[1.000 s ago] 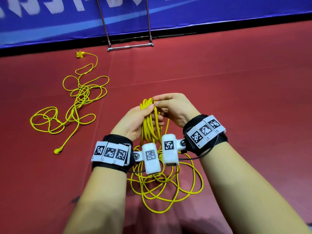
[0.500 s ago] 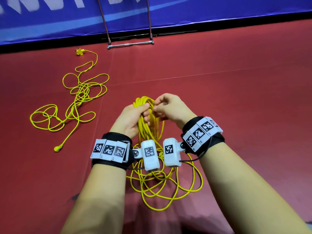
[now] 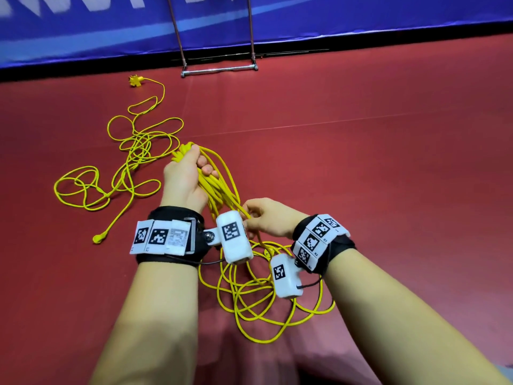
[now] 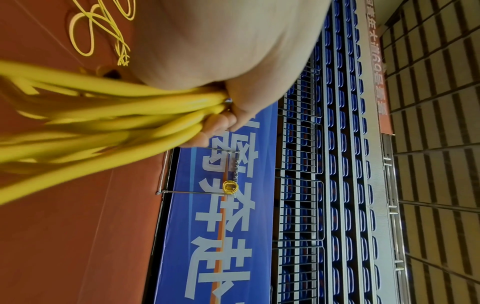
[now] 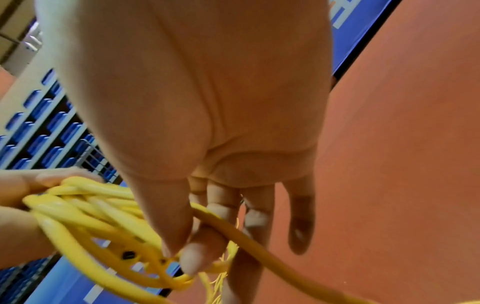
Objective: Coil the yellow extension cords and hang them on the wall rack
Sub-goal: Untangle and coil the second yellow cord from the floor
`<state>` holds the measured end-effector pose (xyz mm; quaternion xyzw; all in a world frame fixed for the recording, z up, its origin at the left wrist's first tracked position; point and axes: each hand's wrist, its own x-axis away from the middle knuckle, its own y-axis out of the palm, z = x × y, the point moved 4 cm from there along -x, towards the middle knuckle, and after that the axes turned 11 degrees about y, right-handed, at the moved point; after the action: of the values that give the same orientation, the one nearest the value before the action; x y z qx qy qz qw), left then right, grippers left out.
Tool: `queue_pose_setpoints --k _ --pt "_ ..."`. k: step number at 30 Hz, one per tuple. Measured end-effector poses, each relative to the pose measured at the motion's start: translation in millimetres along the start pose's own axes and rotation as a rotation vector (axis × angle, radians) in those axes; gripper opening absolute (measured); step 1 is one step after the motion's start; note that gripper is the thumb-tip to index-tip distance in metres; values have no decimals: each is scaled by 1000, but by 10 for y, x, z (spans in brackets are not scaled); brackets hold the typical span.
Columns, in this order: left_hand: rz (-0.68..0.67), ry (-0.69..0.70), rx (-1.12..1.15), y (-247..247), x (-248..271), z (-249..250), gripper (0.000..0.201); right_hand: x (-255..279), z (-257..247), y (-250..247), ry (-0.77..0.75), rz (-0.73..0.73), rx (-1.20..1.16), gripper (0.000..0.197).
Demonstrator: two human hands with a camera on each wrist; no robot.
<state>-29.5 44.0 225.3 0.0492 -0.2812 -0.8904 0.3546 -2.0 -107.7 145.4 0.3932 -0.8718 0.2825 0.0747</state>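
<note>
— Cord (image 3: 266,309) lay closest, didn't it, slack loops on the red floor (image 3: 388,190) under the wrists?

— Yes. The right hand (image 3: 266,218) pinched one strand of it between thumb and forefinger, low and nearer the body. The left hand (image 3: 186,179) was clenched round the gathered bundle (image 3: 219,187), further out and higher.

— So which way did the bundle run?

— Lengthwise from the left fist down toward the right hand. I judged the next loop had to travel up and away, right hand to left.

— And beyond that?

— A second cord (image 3: 130,168) sprawled uncoiled on the floor, off to the left, well apart from both hands. Farthest, the metal rack (image 3: 216,69) stood against the blue banner (image 3: 361,20); the left wrist view showed one small coil (image 4: 230,187) already hung on it.
</note>
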Motion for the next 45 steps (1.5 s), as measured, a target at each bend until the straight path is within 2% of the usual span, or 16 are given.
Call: queue_pose_setpoints --k 5,12,15,19,22,25,28,31,33,37,38,41,45 --pt "44 103 50 -50 -48 178 29 -2 332 -250 107 106 -64 19" --pt "114 180 102 -133 -41 419 29 107 780 -644 321 272 93 30" --pt "117 189 46 -167 -44 460 29 180 864 -758 389 326 122 40" --pt "88 190 -85 -191 -53 390 27 291 716 -927 436 469 218 38" --pt "46 144 -153 -192 -74 322 23 336 513 -1021 433 517 239 29" --pt "-19 92 -218 -163 -71 243 21 343 334 -1089 404 541 172 33" --pt "-70 51 -240 -113 -30 150 21 369 216 -1150 386 630 126 31" --pt "-97 21 -273 -38 37 101 20 366 136 -1196 303 706 84 23" --pt "-119 7 -289 20 83 76 20 358 120 -1203 257 734 4 28" --pt "-171 18 -343 116 147 25 14 340 59 -1131 206 760 -16 4" --pt "-183 27 -359 135 156 15 12 327 51 -1111 209 775 -17 3" --pt "-203 30 -380 169 147 -20 10 221 58 -998 252 684 -161 13" --pt "-251 0 -393 184 125 -93 10 169 -23 -795 224 340 -499 35"
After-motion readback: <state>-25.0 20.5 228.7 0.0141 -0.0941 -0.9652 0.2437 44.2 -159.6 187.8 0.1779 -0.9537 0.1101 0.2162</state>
